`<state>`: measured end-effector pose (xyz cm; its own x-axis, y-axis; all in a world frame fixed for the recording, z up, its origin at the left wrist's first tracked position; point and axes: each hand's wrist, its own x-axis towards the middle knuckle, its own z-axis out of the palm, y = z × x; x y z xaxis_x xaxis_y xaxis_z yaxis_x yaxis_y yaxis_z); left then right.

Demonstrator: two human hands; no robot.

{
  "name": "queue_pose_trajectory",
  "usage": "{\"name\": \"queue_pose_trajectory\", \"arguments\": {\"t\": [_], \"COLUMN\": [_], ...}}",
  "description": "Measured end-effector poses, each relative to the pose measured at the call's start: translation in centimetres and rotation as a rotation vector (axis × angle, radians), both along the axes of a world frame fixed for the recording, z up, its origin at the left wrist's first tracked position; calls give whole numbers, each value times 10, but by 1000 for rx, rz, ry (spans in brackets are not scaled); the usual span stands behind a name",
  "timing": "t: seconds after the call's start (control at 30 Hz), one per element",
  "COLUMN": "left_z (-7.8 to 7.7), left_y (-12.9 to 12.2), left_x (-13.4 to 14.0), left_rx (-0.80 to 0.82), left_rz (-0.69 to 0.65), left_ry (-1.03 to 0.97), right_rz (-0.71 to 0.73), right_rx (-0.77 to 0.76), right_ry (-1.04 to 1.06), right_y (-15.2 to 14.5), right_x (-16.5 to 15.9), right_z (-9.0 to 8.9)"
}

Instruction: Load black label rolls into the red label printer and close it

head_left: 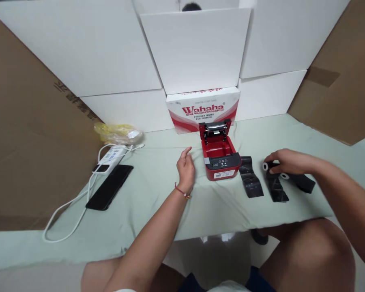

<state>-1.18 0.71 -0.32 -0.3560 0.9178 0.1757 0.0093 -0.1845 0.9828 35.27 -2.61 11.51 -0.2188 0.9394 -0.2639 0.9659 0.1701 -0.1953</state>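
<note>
My right hand [287, 161] has its fingers and thumb closed on a roll of black film [275, 184] with a white core, its loose tail lying on the cloth. Beside it, a second black roll [301, 182] with a white core lies partly behind my hand and forearm. A black strip [251, 178] rests between the rolls and a small red and black label printer [221, 156]. The printer's lid is up, and its red inside shows. Left of the printer, my left hand [186, 168] rests on the table, holding nothing, index finger stretched out and the other fingers loosely bent.
A pale green cloth covers the table [158, 194]. At the left lie a black phone [110, 187], a white power strip [111, 160] with cables and a yellowish clear plastic bag [118, 134]. A Wahaha carton [203, 110] stands behind the printer; white panels and brown cardboard enclose the area.
</note>
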Motion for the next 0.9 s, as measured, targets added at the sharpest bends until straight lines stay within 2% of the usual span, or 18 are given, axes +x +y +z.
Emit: {"name": "queue_pose_trajectory", "arguments": {"t": [0.07,0.13,0.2,0.23,0.3,0.4,0.47,0.57,0.73,0.9], "left_z": [-1,0,4,8,17,31,37,41,40,38], "left_y": [-1,-2,-5,-8,-17,-37,-51,-65,-66,-64], "left_x": [2,5,7,8,8,7,10,21,34,32], "left_rx": [-27,-47,-33,-2,128,413,576,744,794,729], "left_rz": [-51,-78,-57,-24,72,142,93,-1,-174,-197], "left_ry": [-50,-77,-55,-12,160,508,704,913,1016,1059], "right_rz": [116,168,210,225,226,206,197,180,117,71], "right_rx": [-130,-100,-18,40,150,236,257,276,287,269], "right_ry": [97,131,157,173,139,-32,-76,-88,-104,-88], "right_y": [3,10,19,24,34,45,49,53,46,46], "right_x": [-5,-23,-56,-77,-119,-164,-177,-179,-183,-198], "right_z": [38,71,88,89,78,48,31,20,21,16]}}
